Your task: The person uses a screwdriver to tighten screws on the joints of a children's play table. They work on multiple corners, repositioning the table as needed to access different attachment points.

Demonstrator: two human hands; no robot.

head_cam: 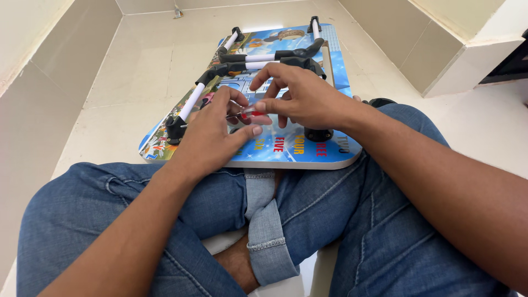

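1 lap table [308, 157], legs folded | 2 hands: L hand [212, 137] + R hand [300, 99] fingers pinching 1 small screwdriver [245, 114]

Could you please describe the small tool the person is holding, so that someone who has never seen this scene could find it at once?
Start at the colourful picture-printed folding table lying upside down across the person's lap on the tiled floor. Above its middle, the left hand and right hand meet. Pinched between their fingertips is the small screwdriver: a thin metal shaft with a clear-and-red handle, far slimmer than the white-and-black table legs beside it.
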